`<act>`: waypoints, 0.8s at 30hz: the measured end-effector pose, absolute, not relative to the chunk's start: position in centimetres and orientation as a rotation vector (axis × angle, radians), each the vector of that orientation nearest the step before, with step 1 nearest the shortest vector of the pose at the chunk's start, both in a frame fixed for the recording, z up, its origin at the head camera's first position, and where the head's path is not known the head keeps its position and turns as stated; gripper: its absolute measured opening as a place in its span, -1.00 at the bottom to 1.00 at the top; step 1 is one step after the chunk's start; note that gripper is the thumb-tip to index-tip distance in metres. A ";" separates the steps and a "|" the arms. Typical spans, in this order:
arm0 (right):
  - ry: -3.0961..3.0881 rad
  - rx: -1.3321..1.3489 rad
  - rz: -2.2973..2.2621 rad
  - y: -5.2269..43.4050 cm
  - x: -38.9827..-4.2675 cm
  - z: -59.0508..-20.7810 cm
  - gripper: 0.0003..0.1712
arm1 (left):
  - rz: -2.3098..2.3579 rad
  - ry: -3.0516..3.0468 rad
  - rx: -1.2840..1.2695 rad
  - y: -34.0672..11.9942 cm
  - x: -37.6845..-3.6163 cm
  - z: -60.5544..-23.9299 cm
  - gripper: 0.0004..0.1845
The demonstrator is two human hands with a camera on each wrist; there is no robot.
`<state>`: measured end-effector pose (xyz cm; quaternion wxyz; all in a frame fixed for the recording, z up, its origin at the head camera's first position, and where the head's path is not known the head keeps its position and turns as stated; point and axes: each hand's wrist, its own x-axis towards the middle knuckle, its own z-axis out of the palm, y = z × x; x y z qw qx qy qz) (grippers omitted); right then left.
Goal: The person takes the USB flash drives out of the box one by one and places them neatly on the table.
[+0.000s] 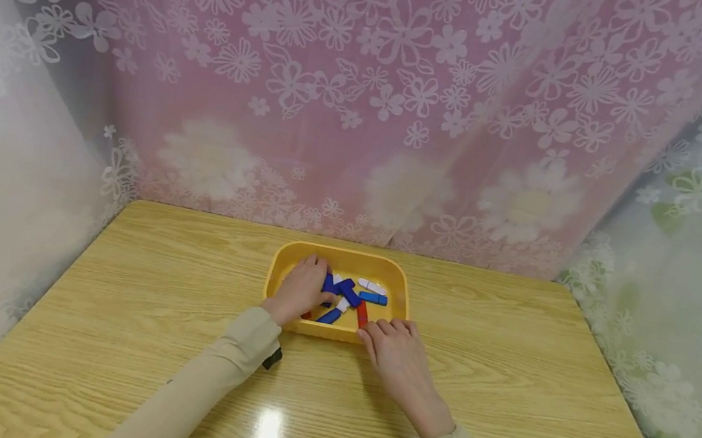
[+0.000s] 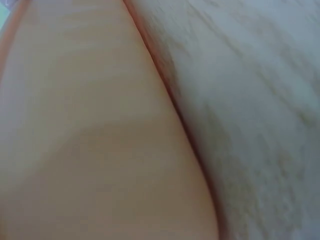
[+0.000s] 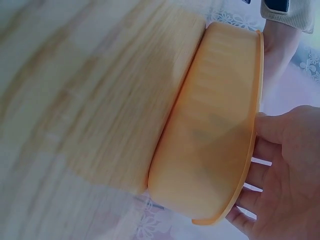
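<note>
A yellow tray (image 1: 346, 253) stands on the wooden table and holds several small blue, white and red pieces. My left hand (image 1: 303, 289) reaches into the tray's left half, its fingers curled round a blue piece (image 1: 330, 284). My right hand (image 1: 396, 349) lies flat on the table, its straight fingertips touching the tray's near right rim beside a red piece (image 1: 362, 314). The right wrist view shows the tray's outer wall (image 3: 210, 125), my right hand (image 3: 285, 170) at its rim and my left wrist (image 3: 277, 42) beyond. The left wrist view is a blur of tray wall (image 2: 90, 125).
The wooden table (image 1: 506, 360) spreads wide on both sides of the tray. Flowered lace curtains (image 1: 367, 101) close it in at the back, left and right. A glare spot lies on the tabletop near me.
</note>
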<state>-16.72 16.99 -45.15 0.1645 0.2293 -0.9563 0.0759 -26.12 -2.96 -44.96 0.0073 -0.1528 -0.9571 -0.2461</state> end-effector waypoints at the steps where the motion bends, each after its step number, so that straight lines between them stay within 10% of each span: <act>1: -2.726 0.653 0.217 17.0 -16.7 -45.1 -0.75 | -0.806 -2.980 -0.490 -3.0 -26.2 -45.0 -0.47; 24: -2.728 0.637 0.219 16.5 -16.8 -44.8 -0.76 | -1.225 -2.762 -0.483 -6.1 -24.5 -41.0 -0.72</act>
